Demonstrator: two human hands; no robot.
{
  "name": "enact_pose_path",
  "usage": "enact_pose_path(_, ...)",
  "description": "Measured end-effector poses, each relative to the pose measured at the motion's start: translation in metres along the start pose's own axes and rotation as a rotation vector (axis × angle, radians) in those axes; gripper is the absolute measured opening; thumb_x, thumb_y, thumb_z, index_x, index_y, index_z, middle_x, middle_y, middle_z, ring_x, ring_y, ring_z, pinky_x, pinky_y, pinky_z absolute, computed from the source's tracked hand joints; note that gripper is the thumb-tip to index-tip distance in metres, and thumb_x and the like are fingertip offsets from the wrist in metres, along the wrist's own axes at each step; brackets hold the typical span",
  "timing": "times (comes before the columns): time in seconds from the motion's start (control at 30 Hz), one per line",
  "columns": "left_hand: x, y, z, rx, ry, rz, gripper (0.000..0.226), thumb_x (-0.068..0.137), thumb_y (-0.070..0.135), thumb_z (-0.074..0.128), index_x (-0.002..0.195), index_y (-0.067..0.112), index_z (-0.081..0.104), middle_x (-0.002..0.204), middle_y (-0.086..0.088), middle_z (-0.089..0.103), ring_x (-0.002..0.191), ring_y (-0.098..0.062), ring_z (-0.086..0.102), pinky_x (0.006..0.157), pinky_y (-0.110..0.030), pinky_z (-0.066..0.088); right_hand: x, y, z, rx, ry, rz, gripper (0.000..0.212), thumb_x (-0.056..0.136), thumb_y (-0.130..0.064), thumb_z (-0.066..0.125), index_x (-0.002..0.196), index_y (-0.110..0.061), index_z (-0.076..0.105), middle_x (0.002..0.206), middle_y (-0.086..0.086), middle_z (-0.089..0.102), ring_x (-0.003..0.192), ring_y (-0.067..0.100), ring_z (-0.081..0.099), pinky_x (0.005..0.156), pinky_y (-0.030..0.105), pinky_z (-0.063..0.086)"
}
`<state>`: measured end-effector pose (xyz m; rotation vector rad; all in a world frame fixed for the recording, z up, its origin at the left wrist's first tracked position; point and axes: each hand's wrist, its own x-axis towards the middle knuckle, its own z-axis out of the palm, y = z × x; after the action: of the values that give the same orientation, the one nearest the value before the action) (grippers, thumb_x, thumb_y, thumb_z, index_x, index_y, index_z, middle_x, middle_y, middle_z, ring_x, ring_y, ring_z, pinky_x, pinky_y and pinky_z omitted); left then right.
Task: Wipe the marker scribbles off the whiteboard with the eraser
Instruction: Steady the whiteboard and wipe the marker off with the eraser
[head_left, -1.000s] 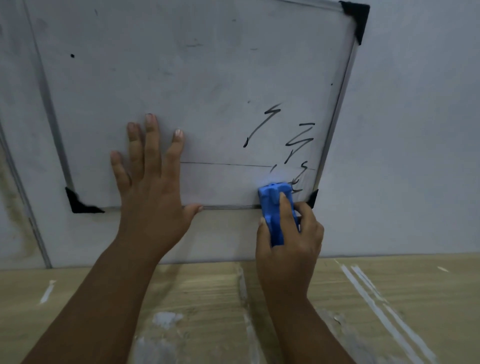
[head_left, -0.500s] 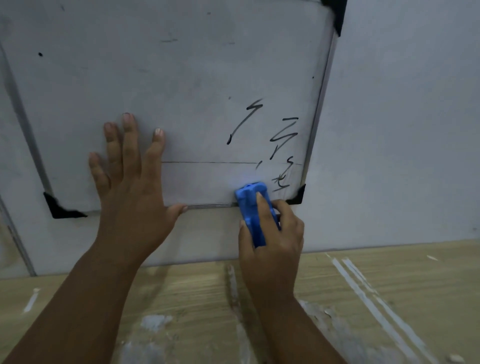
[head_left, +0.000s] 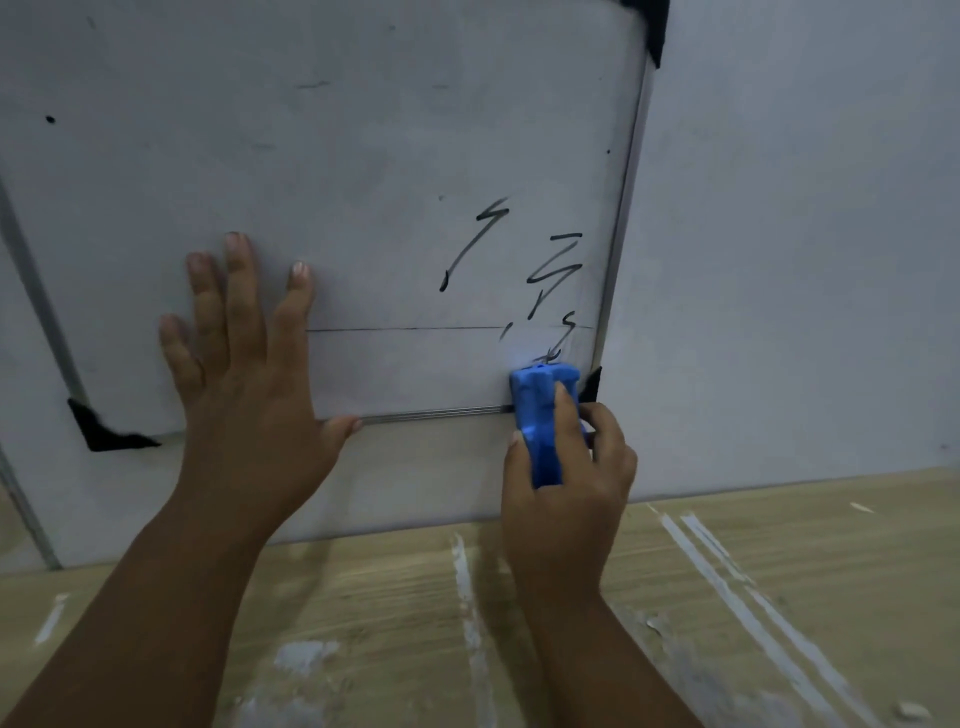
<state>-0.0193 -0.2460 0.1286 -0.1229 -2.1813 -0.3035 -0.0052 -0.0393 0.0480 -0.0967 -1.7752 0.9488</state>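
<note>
A whiteboard (head_left: 363, 156) with a metal frame and black corner caps hangs on a pale wall. Black marker scribbles (head_left: 550, 275) remain near its lower right corner, and a thin line runs across above the bottom edge. My right hand (head_left: 571, 467) grips a blue eraser (head_left: 543, 415) pressed against the board's lower right corner, just below the lowest scribble. My left hand (head_left: 239, 364) lies flat on the lower left part of the board, fingers spread and straight, thumb on the bottom frame.
The pale wall (head_left: 805, 260) surrounds the board. Below it lies a wooden surface (head_left: 727, 597) streaked with white paint marks. A grey vertical strip (head_left: 26, 493) runs down the wall at far left.
The eraser has slid a little to the right along the bottom edge, covering the lowest scribble. My left hand stays flat on the board. The view has shifted slightly.
</note>
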Motion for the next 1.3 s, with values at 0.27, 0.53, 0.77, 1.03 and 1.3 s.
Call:
enact_pose_path(0.27,-0.002,0.005,0.002,0.048,-0.008,-0.025,0.139,0.056,0.030,0.098,0.161,0.022,0.008,0.168,-0.020,-0.013,0.154,-0.044,-0.013,0.116,-0.071,-0.002,0.004,0.002,-0.001,-0.012,0.003,-0.018,0.061,0.081,-0.013,0.077,0.138,-0.019,0.058,0.135,0.009,0.053,0.120,0.025,0.047,0.089,0.052,0.051)
enact_pose_path(0.53,-0.003,0.015,0.003,0.051,0.020,-0.053,0.128,0.056,0.023,0.095,0.157,0.017,0.017,0.162,-0.027,0.009,0.147,-0.041,0.005,0.116,-0.065,0.008,-0.001,-0.002,0.000,-0.013,-0.042,-0.095,0.059,0.082,-0.016,0.077,0.138,-0.020,0.058,0.134,0.009,0.053,0.119,0.023,0.047,0.090,0.050,0.051)
enact_pose_path(0.77,-0.006,0.017,0.010,0.092,0.056,0.093,0.112,0.060,0.007,0.088,0.155,0.016,0.029,0.157,-0.019,0.010,0.144,-0.043,0.011,0.114,-0.061,0.015,0.001,-0.001,-0.001,-0.017,-0.031,-0.046,0.063,0.083,-0.017,0.076,0.142,-0.022,0.053,0.138,0.009,0.049,0.123,0.025,0.046,0.090,0.051,0.052)
enact_pose_path(1.03,-0.008,0.019,0.013,0.225,0.048,0.227,0.102,0.062,-0.011,0.061,0.156,0.017,0.033,0.161,-0.028,0.018,0.147,-0.052,0.014,0.116,-0.063,0.015,0.011,0.004,-0.001,-0.010,0.003,-0.039,0.063,0.083,-0.013,0.076,0.142,-0.019,0.054,0.138,0.012,0.050,0.122,0.029,0.046,0.090,0.054,0.051)
enact_pose_path(1.3,-0.013,0.019,0.014,0.286,0.042,0.250,0.096,0.068,0.015,0.068,0.157,0.018,0.032,0.165,-0.024,0.020,0.148,-0.052,0.021,0.118,-0.063,0.014,0.019,-0.011,0.001,-0.025,0.001,-0.009,0.061,0.083,-0.016,0.076,0.140,-0.020,0.055,0.135,0.009,0.052,0.120,0.025,0.045,0.091,0.054,0.050)
